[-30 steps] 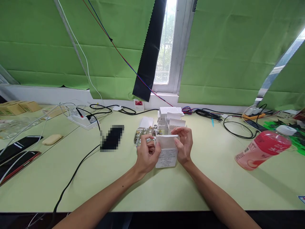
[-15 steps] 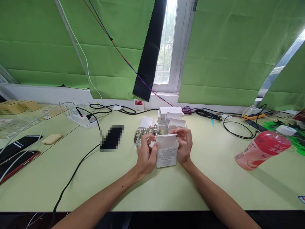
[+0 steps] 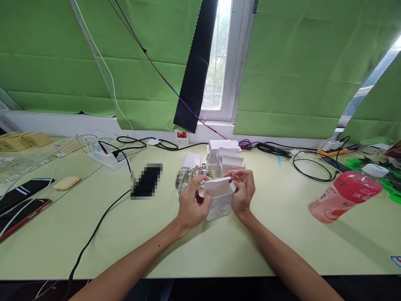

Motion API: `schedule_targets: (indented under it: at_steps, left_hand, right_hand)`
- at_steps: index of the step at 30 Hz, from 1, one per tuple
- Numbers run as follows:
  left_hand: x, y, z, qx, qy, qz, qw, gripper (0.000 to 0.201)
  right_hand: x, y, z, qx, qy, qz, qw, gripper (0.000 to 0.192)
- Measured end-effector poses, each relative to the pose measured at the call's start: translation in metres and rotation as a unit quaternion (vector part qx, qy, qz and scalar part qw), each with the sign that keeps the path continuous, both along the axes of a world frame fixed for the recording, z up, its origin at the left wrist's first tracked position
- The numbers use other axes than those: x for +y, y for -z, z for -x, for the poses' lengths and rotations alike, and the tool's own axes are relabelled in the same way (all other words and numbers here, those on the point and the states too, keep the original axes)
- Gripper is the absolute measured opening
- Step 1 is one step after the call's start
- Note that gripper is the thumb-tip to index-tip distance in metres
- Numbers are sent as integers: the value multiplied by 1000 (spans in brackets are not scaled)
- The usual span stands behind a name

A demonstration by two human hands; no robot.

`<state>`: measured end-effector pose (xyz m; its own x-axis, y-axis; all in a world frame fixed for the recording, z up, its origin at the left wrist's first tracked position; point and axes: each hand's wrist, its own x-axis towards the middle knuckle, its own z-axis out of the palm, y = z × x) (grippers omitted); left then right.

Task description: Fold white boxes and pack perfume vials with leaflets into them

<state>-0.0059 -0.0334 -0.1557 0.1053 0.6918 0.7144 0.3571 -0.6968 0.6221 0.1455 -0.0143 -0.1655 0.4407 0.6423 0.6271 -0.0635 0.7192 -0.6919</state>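
A small white cardboard box (image 3: pixel 220 205) with printed text on its near side stands between my hands, its top flap raised. My left hand (image 3: pixel 193 202) pinches the box's left upper edge near a side flap with thumb and forefinger. Curled against its right side, my right hand (image 3: pixel 243 190) holds the box by the upper right corner. Just behind my left hand lie several shiny metallic pieces (image 3: pixel 189 175), partly hidden by it. More white boxes (image 3: pixel 224 146), some with open flaps, stand stacked behind the held one.
A pink drink bottle (image 3: pixel 344 196) leans at the right. A black phone-like slab (image 3: pixel 147 180) lies left of my hands, beside a black cable (image 3: pixel 90 234). Further left are a power strip (image 3: pixel 108 159), phones (image 3: pixel 23 217) and a cream case (image 3: pixel 67 183). Coiled cables (image 3: pixel 274 149) run along the wall.
The held box has turned and tilted slightly, with its right side higher. My left thumb and forefinger have shifted to the upper left flap. My right hand stays nearly in place.
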Motion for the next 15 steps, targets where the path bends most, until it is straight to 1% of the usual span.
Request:
schedule_targets:
  at_steps: [3,5,11,15]
  left_hand:
    - [0,-7,2,22,-12,-52,998,38]
    - [0,-10,3,26,-12,-64,998,39]
    - [1,-9,3,-2,0,-52,999,26]
    - [2,-9,2,-29,13,-38,999,24]
  right_hand:
    - [0,0,0,0,5,16,1000,21]
    - [0,1,0,-3,6,22,1000,20]
    - [1,4,0,-28,-2,29,999,17]
    - [1,4,0,-35,4,31,999,16]
